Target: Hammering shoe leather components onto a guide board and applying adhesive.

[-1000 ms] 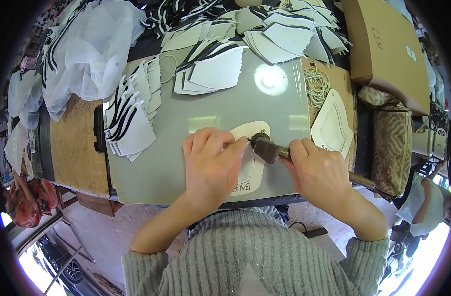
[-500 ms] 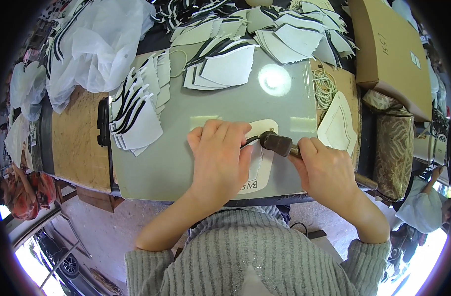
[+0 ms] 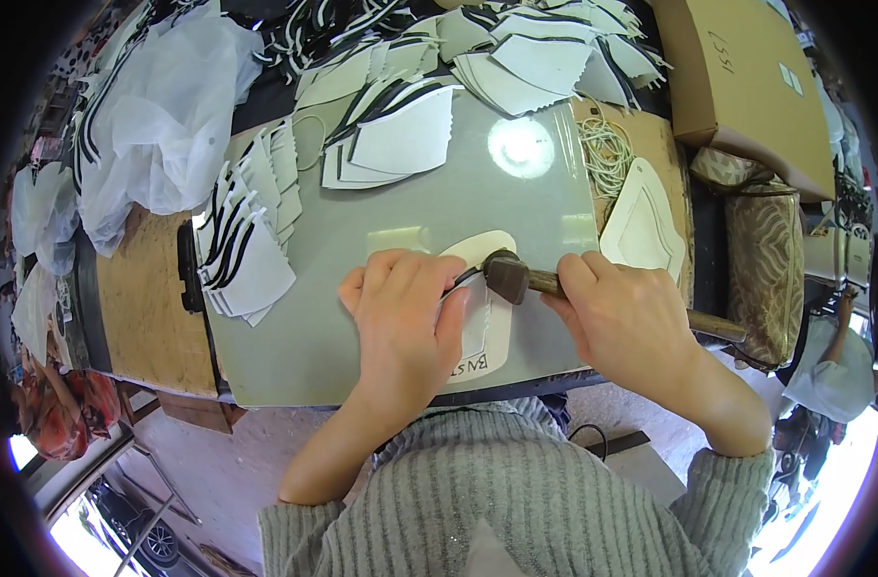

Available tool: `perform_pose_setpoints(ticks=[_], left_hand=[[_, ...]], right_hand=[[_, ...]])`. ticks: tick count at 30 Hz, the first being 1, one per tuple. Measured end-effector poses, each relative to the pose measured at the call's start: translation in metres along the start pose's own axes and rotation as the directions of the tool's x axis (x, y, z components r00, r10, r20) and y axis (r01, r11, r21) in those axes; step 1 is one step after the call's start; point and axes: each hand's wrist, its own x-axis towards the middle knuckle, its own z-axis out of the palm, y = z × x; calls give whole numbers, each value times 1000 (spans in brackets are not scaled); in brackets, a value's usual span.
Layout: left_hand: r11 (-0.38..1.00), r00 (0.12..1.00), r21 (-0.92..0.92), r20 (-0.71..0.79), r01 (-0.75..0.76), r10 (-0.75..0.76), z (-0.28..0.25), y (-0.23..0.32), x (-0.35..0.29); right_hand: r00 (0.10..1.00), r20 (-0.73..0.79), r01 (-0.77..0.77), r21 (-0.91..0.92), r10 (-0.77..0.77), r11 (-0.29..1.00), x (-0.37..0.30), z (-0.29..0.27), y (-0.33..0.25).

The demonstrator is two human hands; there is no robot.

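Observation:
My right hand (image 3: 626, 308) is closed round the wooden handle (image 3: 546, 281) of a hammer. The dark, blocky hammer head (image 3: 507, 277) is over the upper part of a cream template board (image 3: 497, 332), close to my left fingertips. With thumb and fingers bent together, my left hand (image 3: 400, 322) holds a white piece (image 3: 475, 322) by its black-trimmed edge (image 3: 466, 279) on that board. Most of the piece is hidden under the hand and hammer. I cannot tell whether the hammer head touches the trim.
Stacks of white pieces with black trim lie at the left (image 3: 251, 260) and back (image 3: 400, 135) of the grey work surface (image 3: 333, 231). Right of it are a coil of cord (image 3: 604, 159), another cream template (image 3: 643, 226), a cardboard box (image 3: 746, 96) and a patterned bag (image 3: 766, 274).
The whole view has shifted a little. The hammer head has turned slightly and more of its handle shows beside my right hand. My left hand keeps its hold on the piece.

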Motion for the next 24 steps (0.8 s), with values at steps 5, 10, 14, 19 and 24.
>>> perform_pose_setpoints(ticks=[5,10,14,19,24], left_hand=[[996,995,53,-64,-72,75,4,2,0],[950,971,237,-74,-203,226,8,0,-14],[949,969,228,-64,-219,239,8,0,-16],[956,972,211,-73,-206,226,7,1,-16],[968,971,146,-96,-205,220,9,-1,-14]], right_hand=[[999,20,-41,69,40,997,-2,1,0],[999,-29,21,36,-20,999,1,-1,3],[986,-167,39,83,-25,996,2,-3,-1],[990,-121,72,-8,-72,997,5,-7,-5],[999,-10,36,-87,-37,996,3,9,-5]])
